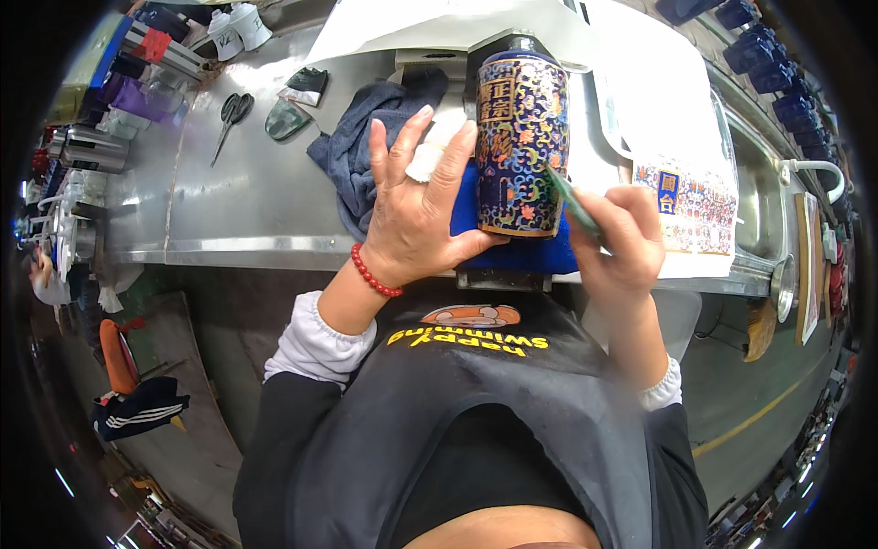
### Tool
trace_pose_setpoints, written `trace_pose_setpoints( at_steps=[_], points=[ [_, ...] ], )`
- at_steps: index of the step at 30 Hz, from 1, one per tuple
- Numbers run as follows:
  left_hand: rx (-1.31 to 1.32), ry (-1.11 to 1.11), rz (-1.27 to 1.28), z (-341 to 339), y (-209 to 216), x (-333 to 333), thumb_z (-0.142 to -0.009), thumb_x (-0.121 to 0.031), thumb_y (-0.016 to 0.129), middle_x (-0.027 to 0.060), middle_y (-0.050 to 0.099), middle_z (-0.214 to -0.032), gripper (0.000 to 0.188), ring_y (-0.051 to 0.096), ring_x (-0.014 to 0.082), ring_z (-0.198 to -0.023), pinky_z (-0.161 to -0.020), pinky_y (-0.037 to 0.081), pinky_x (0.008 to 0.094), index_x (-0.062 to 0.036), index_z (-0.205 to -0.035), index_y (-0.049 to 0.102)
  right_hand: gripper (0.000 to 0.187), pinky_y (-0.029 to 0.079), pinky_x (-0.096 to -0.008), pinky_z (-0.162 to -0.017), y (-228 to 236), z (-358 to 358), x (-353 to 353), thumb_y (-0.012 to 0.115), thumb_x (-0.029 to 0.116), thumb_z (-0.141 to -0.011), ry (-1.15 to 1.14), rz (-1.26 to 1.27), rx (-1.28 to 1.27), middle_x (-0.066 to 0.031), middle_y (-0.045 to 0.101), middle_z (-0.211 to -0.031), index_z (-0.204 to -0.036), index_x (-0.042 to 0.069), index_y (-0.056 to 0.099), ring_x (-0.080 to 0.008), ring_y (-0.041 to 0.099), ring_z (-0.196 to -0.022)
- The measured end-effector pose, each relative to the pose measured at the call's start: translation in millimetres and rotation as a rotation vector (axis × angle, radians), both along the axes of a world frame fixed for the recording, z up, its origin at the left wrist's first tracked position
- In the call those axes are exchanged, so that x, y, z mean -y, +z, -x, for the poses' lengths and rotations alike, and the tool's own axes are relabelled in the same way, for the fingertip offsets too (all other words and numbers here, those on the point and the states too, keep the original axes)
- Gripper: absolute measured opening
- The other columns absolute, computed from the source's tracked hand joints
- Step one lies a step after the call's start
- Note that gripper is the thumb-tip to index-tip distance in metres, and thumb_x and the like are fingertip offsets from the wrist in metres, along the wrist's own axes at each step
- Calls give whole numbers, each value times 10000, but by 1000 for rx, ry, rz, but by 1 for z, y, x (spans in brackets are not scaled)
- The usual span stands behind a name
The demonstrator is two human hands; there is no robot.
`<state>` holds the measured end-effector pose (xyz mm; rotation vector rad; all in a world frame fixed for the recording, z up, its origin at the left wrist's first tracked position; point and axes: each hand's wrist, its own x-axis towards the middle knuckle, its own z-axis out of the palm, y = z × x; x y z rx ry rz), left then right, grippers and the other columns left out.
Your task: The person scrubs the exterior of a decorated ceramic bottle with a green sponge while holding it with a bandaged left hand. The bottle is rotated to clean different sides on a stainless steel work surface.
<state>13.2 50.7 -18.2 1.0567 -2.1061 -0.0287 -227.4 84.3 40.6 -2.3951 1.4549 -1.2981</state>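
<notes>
A dark blue bottle (522, 146) with a colourful floral wrap and gold panels lies on its side, neck pointing away from me, over a blue pad (465, 210). My left hand (410, 206) is beside it with fingers spread, the thumb reaching to the bottle's base. White wrapping (428, 157) covers one of its fingers. In my right hand (626, 240) is a thin dark green scraper (578, 212), its tip at the bottle's right side. The wrap's underside is hidden.
A grey-blue cloth (352, 137), black scissors (235, 112) and a dark green smooth piece (286, 120) lie left on the metal bench (247, 201). Right of the bottle is a printed floral sheet (700, 215), then a sink (759, 183) with a white tap (823, 169).
</notes>
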Motion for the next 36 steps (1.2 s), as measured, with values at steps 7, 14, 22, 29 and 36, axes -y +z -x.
trace_pose_setpoints(
  at_steps=[7, 14, 22, 29, 36],
  points=[
    [-100, -132, -122, 4, -6, 2, -835, -711, 690, 190, 491, -1517, 1008, 360, 414, -1470, -1243, 85, 608, -69, -1565, 420, 161, 506, -231, -696, -13, 11, -13, 741, 64, -948, 78, -476, 628, -41, 688, -905, -1084, 0, 683, -95, 627, -769],
    [-501, -285, -470, 14, -38, 4, -996, -684, 496, 285, 364, -1580, 975, 295, 449, -1491, -1235, 141, 535, 24, -1617, 247, 198, 513, -209, -773, -38, 6, -20, 683, 122, -1022, 78, -655, 913, -18, 694, -1002, -1167, 2, 622, -52, 617, -880],
    [-461, -287, -448, 12, -39, 6, -998, -640, 538, 289, 377, -1572, 954, 316, 438, -1477, -1227, 179, 519, 27, -1616, 248, 310, 536, -306, -847, -30, -3, -16, 661, 114, -1011, 14, -411, 529, -94, 693, -1032, -1289, -14, 606, -161, 660, -937],
    [-362, -322, -446, 1, -30, 3, -912, -713, 606, 302, 319, -1607, 1108, 287, 461, -1498, -1231, 121, 597, 22, -1629, 189, 387, 556, -388, -853, 4, -14, -8, 717, 77, -927, 149, -487, 137, -213, 708, -1081, -1290, -9, 614, -339, 722, -961],
    [-45, 15, -129, -2, -5, -6, -737, -612, 836, 250, 459, -1533, 1145, 345, 461, -1480, -1232, 100, 640, 34, -1560, 372, 334, 487, -386, -745, 22, 5, 35, 814, 33, -795, 77, -8, -137, -106, 670, -874, -1105, 37, 691, -289, 634, -779]
  ],
)
